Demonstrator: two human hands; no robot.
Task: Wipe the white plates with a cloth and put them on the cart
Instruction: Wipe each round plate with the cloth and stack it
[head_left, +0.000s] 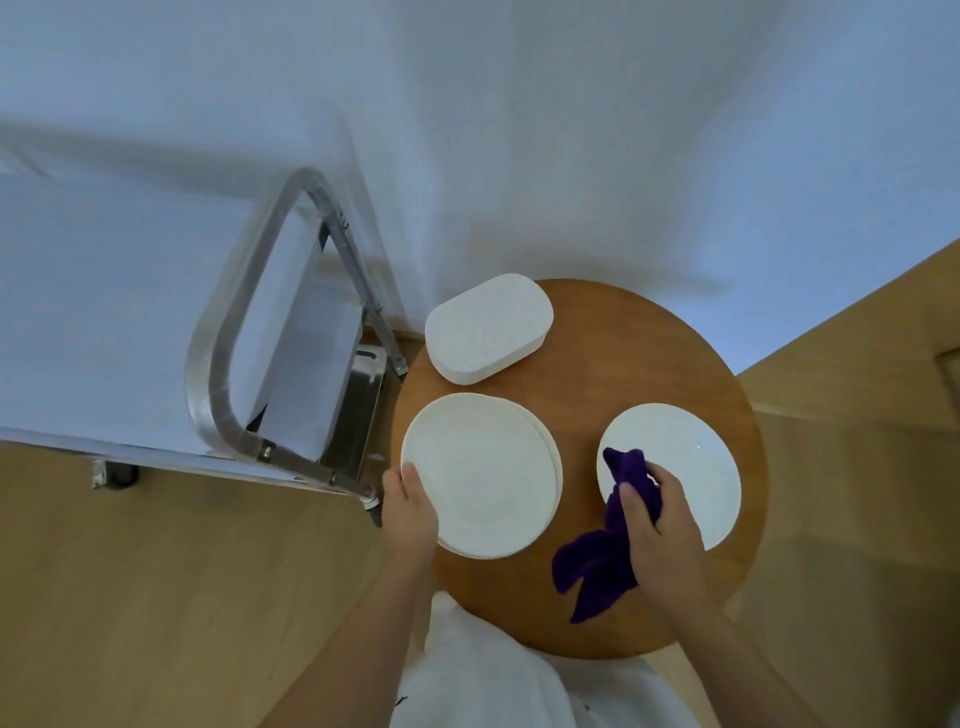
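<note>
Fingers (631, 499) clench purple cloth (602, 561) on round white plate (696, 467) (glossy); left hand (410, 512) grips stack (483, 478)

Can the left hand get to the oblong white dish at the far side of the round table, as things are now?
Probably yes. The left hand holds the edge of the round plate stack, and the oblong white dish lies just beyond that stack with nothing above it. The hand would first have to let go and pass over the plates.

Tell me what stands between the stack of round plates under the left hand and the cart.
Nothing visible blocks the way. The left hand holds the near-left edge of the round plate stack on the wooden table. The cart stands directly to its left; only its metal handle rises at that end, so the plates must go over or around it.
</note>
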